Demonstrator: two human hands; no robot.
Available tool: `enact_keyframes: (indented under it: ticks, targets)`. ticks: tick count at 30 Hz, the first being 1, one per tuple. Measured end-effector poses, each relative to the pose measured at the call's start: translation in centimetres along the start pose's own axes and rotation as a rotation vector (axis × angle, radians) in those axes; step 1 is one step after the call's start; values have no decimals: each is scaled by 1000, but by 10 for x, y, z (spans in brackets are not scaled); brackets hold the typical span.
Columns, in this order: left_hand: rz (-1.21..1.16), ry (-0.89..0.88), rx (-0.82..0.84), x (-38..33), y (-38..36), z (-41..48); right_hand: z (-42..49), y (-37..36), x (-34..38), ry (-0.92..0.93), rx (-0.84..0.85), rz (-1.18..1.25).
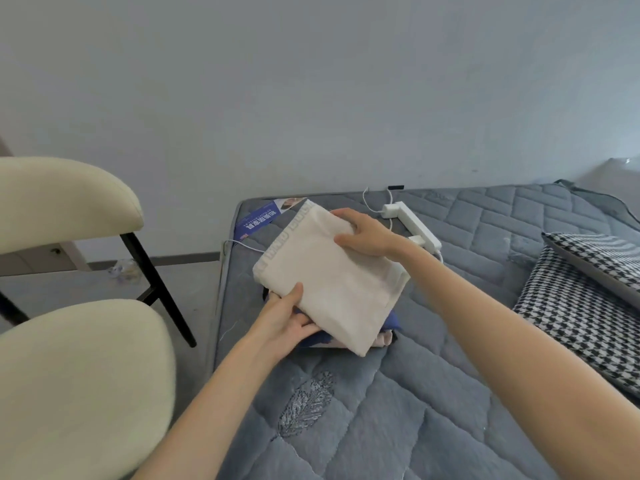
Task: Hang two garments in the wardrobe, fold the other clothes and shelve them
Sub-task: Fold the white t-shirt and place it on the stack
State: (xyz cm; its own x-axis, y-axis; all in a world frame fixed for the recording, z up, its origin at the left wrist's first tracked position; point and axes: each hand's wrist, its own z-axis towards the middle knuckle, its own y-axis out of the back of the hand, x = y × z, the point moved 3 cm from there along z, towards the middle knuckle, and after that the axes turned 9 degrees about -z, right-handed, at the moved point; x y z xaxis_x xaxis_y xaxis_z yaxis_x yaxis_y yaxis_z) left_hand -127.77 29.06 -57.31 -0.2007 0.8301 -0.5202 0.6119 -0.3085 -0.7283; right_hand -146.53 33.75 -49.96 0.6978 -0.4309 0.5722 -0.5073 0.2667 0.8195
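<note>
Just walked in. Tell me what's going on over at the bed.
A person is handling a folded white garment with both hands. The left hand grips its near edge, thumb on top; the right hand holds the far edge. It sits over a small pile of folded clothes, dark blue showing underneath, on the grey quilted mattress. A white power strip lies just behind, houndstooth pillows to the right. No wardrobe or shelf is in view.

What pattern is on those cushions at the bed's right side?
The black-and-white fabric cushions carry houndstooth check, clearest in the head view.
</note>
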Motion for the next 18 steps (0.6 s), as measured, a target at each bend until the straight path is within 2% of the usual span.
enact_keyframes:
  ticks: [7, 10, 15, 18]
  targets:
    - [-235, -90, -114, 28, -19, 35, 63, -10, 8, 77, 107, -272]
    - [-286, -44, -136, 40, -17, 52, 81, -22, -1, 68, 181, -391]
    - [-278, 123, -279, 58, 19, 67, 81, -69, -38, 38, 274, -586]
    - [-223, 29, -405, 48, 44, 65, 67, -93, -64, -55, 202, -616]
